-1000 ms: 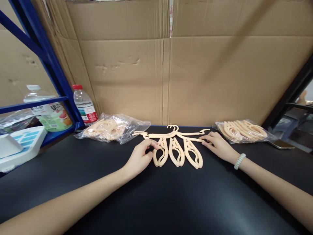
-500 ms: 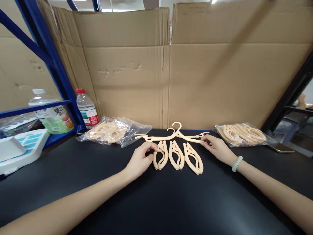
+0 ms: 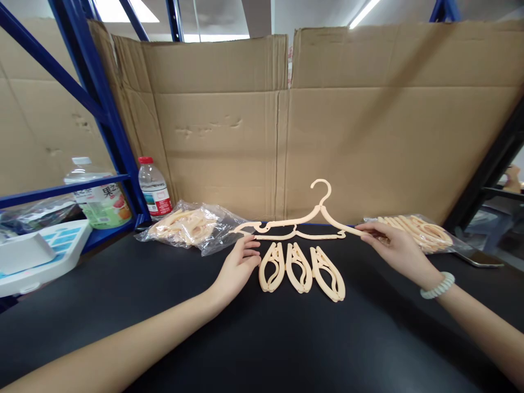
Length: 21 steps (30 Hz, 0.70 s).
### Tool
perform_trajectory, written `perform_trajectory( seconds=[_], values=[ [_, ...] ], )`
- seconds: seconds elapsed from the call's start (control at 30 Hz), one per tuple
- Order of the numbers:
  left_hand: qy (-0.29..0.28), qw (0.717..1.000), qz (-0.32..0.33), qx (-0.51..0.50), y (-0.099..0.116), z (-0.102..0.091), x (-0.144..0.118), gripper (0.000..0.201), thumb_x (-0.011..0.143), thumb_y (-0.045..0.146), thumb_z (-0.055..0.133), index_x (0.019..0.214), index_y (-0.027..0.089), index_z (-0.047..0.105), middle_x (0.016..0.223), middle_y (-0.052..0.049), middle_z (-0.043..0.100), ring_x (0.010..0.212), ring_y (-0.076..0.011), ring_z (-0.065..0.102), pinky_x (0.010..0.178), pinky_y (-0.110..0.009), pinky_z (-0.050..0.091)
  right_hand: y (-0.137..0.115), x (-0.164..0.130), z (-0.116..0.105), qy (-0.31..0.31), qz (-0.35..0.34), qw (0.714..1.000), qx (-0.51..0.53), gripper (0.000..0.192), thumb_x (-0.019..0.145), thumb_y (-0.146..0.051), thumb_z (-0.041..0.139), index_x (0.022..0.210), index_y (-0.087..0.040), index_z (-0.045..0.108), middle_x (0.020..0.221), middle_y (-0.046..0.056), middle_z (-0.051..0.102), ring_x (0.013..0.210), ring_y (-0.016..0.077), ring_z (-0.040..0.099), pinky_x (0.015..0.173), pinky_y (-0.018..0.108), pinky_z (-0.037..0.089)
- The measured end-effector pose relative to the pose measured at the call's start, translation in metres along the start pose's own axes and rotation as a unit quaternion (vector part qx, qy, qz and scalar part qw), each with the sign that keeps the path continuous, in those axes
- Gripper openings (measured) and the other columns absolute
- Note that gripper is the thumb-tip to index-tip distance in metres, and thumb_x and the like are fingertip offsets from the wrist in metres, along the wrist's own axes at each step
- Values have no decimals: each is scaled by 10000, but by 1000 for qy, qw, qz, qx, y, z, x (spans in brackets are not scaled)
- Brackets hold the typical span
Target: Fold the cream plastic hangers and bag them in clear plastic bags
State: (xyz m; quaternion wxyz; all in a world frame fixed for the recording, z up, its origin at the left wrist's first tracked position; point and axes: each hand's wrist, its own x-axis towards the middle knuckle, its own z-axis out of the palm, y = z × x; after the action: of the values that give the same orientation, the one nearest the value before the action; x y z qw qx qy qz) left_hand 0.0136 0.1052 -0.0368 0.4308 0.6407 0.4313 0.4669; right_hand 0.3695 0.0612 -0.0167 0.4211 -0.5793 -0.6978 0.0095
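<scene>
The right hand [image 3: 399, 248] is narrow, pinching the end of an opened clothes hanger [image 3: 321, 208] between thumb and fingers; a pale beaded bracelet [image 3: 437, 285] circles that wrist. The hanger reaches from this hand towards 9 o'clock, its hook at 10 o'clock and pointing up. Its other end comes close to the fingers of the left hand [image 3: 237, 265], and I cannot tell if they touch. That left hand is loosely curled over the tabletop [image 3: 262, 338], with a gap between thumb and forefinger. From it, a 2nd opened hanger [image 3: 315, 237] lies at 2 o'clock, behind a row of 3 folded hangers [image 3: 295, 256] at 3 o'clock. Farther out at 10 o'clock are a clear bag of hangers [image 3: 188, 226] and, behind it, a red-capped bottle [image 3: 154, 188]; a white-capped bottle [image 3: 102, 204] stands beyond the blue frame [image 3: 108, 125]. From the right hand, another packed bag [image 3: 421, 232] sits at 2 o'clock and a phone [image 3: 481, 258] at 3 o'clock. Cardboard [image 3: 221, 147] walls the far side at 12 o'clock.
</scene>
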Motion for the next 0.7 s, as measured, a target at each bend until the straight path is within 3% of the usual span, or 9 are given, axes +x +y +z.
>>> perform_trajectory(
  seconds=[0.23, 0.37, 0.47, 0.6, 0.7],
  values=[
    [29, 999, 11, -34, 4, 1, -4, 473, 778, 235, 542, 1229, 195, 407, 1217, -107, 534, 973, -204, 606, 952, -409, 448, -20, -4, 3, -22, -23, 999, -8, 266, 877, -443, 500, 955, -216, 615, 897, 73, 672, 791, 239, 619, 679, 373, 507],
    [1, 998, 54, -42, 9, 2, -10, 507, 813, 287, 549, 1291, 225, 392, 1196, -80, 552, 997, -205, 590, 941, -392, 456, -30, -9, 8, -51, -40, 998, 1, 254, 891, -428, 489, 963, -215, 606, 907, 59, 656, 772, 214, 604, 638, 334, 496],
    [-32, 994, 108, 10, 12, 3, -14, 551, 838, 284, 546, 1356, 242, 365, 1162, -70, 573, 906, -183, 597, 897, -386, 485, -37, -14, 14, -78, -54, 996, -2, 221, 911, -394, 474, 956, -217, 599, 876, 46, 640, 751, 196, 588, 616, 313, 481],
    [-76, 969, 203, 117, 15, 2, -18, 393, 867, 244, 524, 1260, 244, 527, 1168, -75, 597, 1004, -211, 587, 874, -347, 502, -44, -20, 19, -104, -69, 992, 6, 202, 933, -366, 459, 972, -220, 592, 830, 30, 614, 707, 173, 563, 593, 294, 473],
    [-96, 960, 222, 141, 15, 3, -17, 273, 892, 238, 482, 1116, 213, 636, 1078, -83, 633, 997, -215, 605, 824, -321, 527, -46, -22, 20, -95, -84, 992, -2, 201, 942, -347, 455, 1008, -217, 593, 881, 43, 617, 741, 174, 566, 595, 288, 480]
  ],
)
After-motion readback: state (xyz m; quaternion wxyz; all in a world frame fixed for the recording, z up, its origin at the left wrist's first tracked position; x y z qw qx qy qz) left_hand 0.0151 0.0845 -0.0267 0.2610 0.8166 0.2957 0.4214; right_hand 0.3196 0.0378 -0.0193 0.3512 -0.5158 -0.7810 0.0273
